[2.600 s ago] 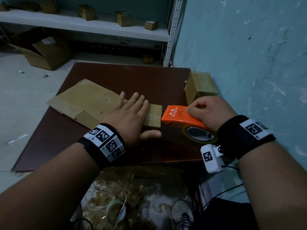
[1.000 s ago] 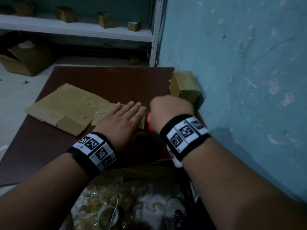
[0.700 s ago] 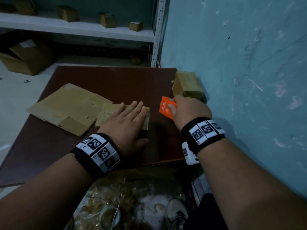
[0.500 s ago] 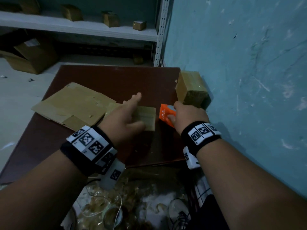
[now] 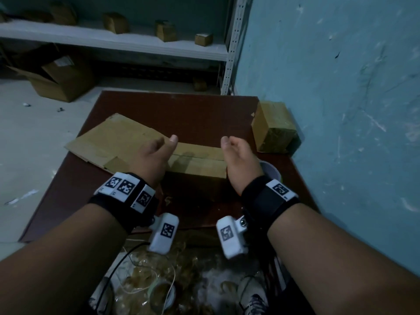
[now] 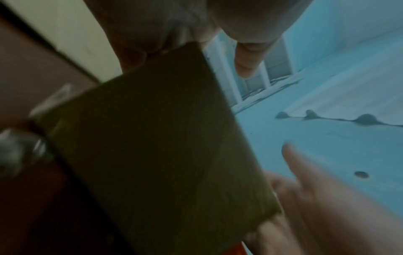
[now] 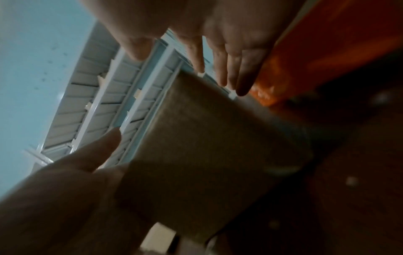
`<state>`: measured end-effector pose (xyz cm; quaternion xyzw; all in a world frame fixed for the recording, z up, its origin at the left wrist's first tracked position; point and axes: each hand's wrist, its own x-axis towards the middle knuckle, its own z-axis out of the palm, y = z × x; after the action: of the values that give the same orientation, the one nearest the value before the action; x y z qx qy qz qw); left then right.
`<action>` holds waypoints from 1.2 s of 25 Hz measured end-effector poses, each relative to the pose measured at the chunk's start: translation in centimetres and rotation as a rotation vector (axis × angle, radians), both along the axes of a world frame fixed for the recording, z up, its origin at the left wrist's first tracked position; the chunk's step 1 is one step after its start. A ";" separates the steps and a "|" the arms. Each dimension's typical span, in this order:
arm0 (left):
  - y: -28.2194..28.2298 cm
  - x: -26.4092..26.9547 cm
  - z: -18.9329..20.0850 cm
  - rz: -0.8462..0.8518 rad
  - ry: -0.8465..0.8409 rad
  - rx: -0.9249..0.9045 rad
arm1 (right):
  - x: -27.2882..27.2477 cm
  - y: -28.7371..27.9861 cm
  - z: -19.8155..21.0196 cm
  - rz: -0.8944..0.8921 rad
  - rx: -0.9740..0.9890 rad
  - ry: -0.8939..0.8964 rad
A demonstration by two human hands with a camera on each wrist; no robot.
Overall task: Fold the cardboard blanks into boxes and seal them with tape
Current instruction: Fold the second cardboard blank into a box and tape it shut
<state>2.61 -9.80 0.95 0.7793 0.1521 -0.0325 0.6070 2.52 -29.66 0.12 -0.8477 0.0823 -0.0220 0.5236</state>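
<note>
I hold the folded cardboard blank (image 5: 197,162) just above the desk (image 5: 193,114) between my left hand (image 5: 151,160) and right hand (image 5: 238,160), each grip curled round one end, probably to square it into a box.

Dim, bluish light throughout, no glare; the dark brown wooden table (image 5: 193,114) lies in murky shadow near the wrists. Both wrist views are smeared with motion blur (edges soft, grainy), and the head view bows straight lines at its borders
</note>
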 end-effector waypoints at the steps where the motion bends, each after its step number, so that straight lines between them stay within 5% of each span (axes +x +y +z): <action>1: -0.3 0.1 -0.4 -0.003 0.017 0.018 | 0.0 0.8 -0.3 0.003 0.079 0.051; 11: -1.2 -0.2 -1.1 -0.024 0.110 0.029 | 1.7 1.4 -3.4 -0.032 0.345 0.211; 18: -1.5 -0.3 0.1 -0.135 0.200 0.107 | 2.4 1.3 -4.3 -0.027 0.329 0.267; 23: -1.1 0.0 0.1 -0.015 0.160 0.228 | 1.9 0.8 -4.5 -0.099 0.293 0.192; 27: -1.6 -0.7 0.7 -0.013 0.192 0.202 | 1.8 0.9 -4.4 -0.076 0.392 0.236; 30: -1.5 -0.9 -0.1 -0.107 0.264 0.060 | 3.2 0.9 -8.0 0.006 0.290 0.244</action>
<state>1.70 -11.28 0.85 0.7931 0.1896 -0.1624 0.5555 5.74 -28.71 -7.91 -0.7600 0.1451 0.0944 0.6264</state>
